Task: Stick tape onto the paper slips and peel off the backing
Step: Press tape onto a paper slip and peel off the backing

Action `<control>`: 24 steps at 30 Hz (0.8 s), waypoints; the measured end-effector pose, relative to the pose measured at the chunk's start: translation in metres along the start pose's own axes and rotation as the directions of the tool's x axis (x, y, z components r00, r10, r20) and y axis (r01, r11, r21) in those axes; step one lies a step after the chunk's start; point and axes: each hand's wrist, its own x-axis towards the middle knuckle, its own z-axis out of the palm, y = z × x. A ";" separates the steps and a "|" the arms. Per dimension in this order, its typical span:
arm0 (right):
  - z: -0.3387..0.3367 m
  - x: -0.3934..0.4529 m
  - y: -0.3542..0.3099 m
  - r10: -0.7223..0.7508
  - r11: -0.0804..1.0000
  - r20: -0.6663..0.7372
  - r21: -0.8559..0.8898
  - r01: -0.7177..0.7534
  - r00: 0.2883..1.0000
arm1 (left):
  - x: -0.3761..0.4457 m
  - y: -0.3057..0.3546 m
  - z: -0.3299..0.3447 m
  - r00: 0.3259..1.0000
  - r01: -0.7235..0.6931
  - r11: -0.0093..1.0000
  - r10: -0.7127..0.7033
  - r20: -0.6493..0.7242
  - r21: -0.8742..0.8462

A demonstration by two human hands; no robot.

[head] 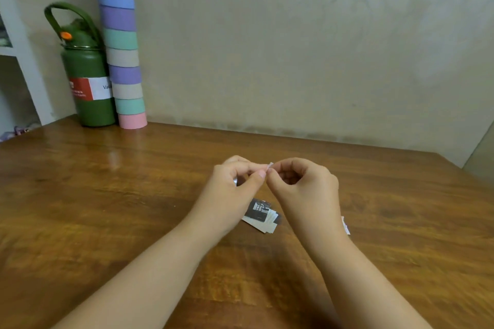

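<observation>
My left hand [235, 184] and my right hand [302, 184] meet above the middle of the wooden table [107, 195]. Between their fingertips they pinch a tiny pale piece of tape or paper [269, 166]; only its small white edge shows. Something shiny peeks out under my left palm; I cannot tell what it is. A small pile of paper slips [263, 215], dark print on top and white ones beneath, lies on the table just below and between my hands. Another white scrap [345, 226] shows at my right wrist.
A green flask [89, 77] with a carry handle stands at the table's far left corner. Next to it rises a tall stack of pastel cups [121, 48]. A beige wall runs behind the table, and a white shelf [16, 43] stands at the far left.
</observation>
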 end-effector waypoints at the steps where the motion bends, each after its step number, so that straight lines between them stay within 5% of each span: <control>1: 0.000 -0.002 0.003 -0.003 1.000 0.011 0.003 0.003 1.000 | -0.001 -0.001 0.000 1.000 0.008 1.000 -0.008 -0.003 0.007; 5: 0.000 -0.011 0.008 -0.179 0.983 -0.020 -0.044 0.177 0.984 | -0.009 -0.001 -0.002 0.996 0.084 0.992 -0.084 0.008 -0.097; 11: 0.003 -0.015 0.009 -0.520 0.833 -0.080 -0.268 0.484 0.850 | -0.013 0.001 -0.014 0.976 0.216 0.948 -0.209 0.056 -0.234; 19: 0.001 -0.014 0.010 -0.544 0.803 -0.067 -0.331 0.496 0.836 | -0.014 0.003 -0.014 0.982 0.188 0.966 -0.181 0.054 -0.177; 24: 0.001 -0.016 0.008 -0.426 0.887 -0.060 -0.226 0.403 0.903 | -0.016 0.005 -0.012 0.996 0.088 0.987 -0.085 0.025 -0.133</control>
